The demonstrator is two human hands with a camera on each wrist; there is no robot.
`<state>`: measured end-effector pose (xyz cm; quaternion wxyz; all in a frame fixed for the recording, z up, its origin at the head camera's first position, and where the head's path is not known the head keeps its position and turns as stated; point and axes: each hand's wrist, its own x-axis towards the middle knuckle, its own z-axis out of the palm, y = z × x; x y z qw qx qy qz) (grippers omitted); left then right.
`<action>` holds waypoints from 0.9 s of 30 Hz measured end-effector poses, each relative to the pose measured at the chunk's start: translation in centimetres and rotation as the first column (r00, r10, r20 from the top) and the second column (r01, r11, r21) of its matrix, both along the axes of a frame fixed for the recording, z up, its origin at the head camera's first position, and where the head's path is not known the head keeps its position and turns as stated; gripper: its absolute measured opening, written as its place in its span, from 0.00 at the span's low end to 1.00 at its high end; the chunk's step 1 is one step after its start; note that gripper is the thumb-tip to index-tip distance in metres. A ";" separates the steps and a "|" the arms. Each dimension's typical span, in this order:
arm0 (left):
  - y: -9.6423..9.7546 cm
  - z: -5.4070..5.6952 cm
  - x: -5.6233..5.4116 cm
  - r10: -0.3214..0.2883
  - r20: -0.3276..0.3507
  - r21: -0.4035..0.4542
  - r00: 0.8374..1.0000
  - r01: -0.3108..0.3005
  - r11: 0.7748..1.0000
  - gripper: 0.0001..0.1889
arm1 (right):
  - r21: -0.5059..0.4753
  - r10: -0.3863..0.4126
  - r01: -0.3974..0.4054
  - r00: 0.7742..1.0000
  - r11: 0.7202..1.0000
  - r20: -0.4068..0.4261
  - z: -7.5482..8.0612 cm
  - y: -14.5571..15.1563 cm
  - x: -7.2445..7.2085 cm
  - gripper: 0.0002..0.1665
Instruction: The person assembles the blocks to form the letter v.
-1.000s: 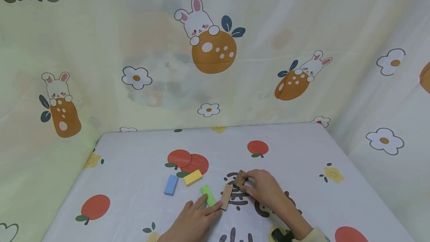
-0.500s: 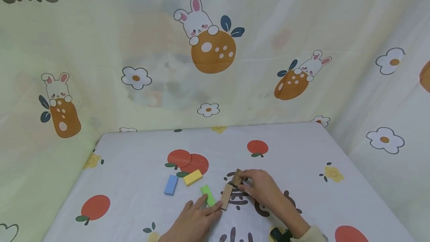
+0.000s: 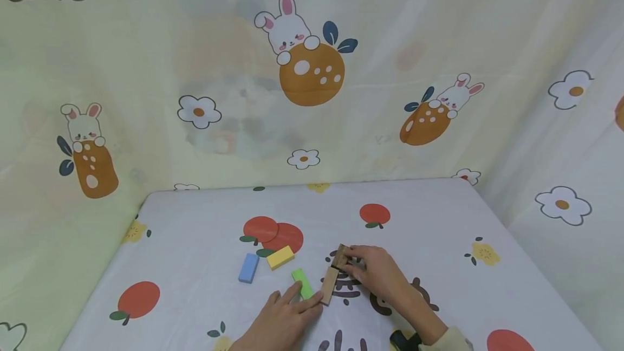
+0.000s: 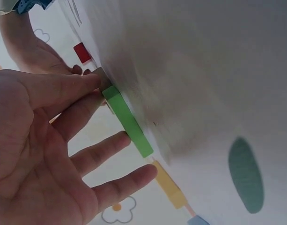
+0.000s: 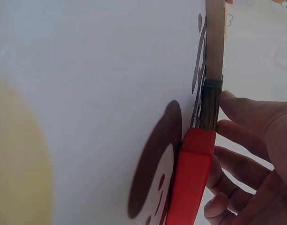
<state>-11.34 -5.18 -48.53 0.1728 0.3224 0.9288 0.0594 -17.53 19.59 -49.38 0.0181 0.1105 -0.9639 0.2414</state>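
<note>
My right hand [image 3: 382, 272] pinches a dark brown wooden block [image 3: 340, 257] between thumb and fingers. The block lies on the table, its near end meeting the far end of a light wooden block [image 3: 329, 287]. Thumb and index finger of my left hand [image 3: 283, 318] pinch the light block's near end. Beside it lies a green block [image 4: 129, 123], with another left finger at its side. In the right wrist view, the dark block [image 5: 209, 110] sits between the light block and a red block [image 5: 187, 180], which my right hand hides from the head view.
A yellow block [image 3: 280, 258] and a blue block [image 3: 248, 268] lie to the left of the green one. The white tablecloth [image 3: 195, 242] carries flat fruit and animal prints. A printed curtain [image 3: 234, 145] stands behind the table.
My right hand has slid the dark brown block slightly left and turned it, bringing its end against the light block and more in line with it. The left hand stays in place.
</note>
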 end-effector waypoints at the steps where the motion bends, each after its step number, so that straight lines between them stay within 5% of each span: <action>1: 0.0 0.0 0.0 0.000 0.000 0.002 1.000 0.000 1.000 0.40 | -0.002 0.002 -0.002 1.000 1.000 -0.002 0.0 0.0 0.0 0.23; 27: 0.1 0.3 0.1 0.004 -0.016 -0.011 1.000 -0.004 1.000 0.41 | -0.025 0.014 -0.013 0.999 1.000 0.036 0.0 -0.3 -0.4 0.22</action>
